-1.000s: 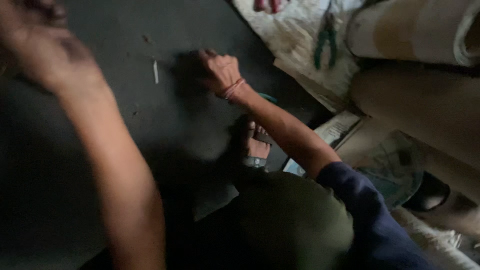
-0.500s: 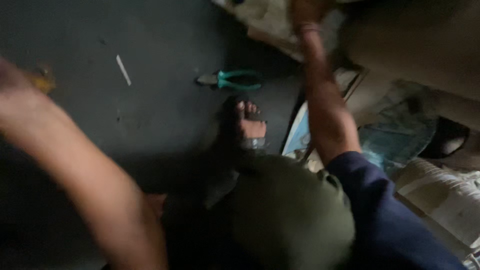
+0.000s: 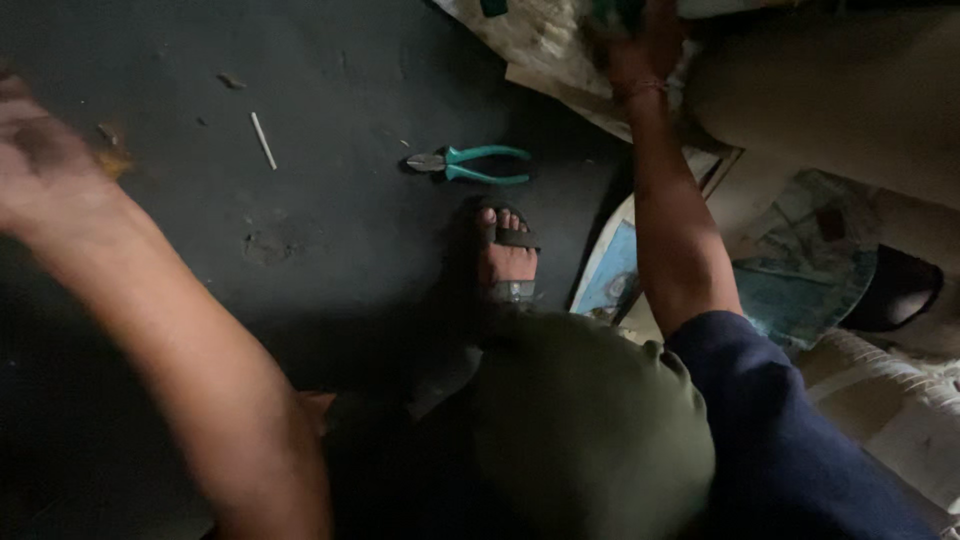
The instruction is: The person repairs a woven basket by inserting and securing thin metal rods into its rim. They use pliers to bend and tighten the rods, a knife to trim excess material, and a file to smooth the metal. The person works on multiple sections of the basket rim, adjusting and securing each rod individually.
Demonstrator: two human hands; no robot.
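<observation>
The right hand reaches up to the paper at the top, near something green; I cannot tell if it grips. The left hand is blurred, so I cannot tell its shape. The pliers lie alone on the dark floor, just past the foot.

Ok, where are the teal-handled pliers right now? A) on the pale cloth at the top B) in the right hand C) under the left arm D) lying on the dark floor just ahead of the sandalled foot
D: the pliers lie untouched on the dark floor, just beyond the sandalled foot.
</observation>
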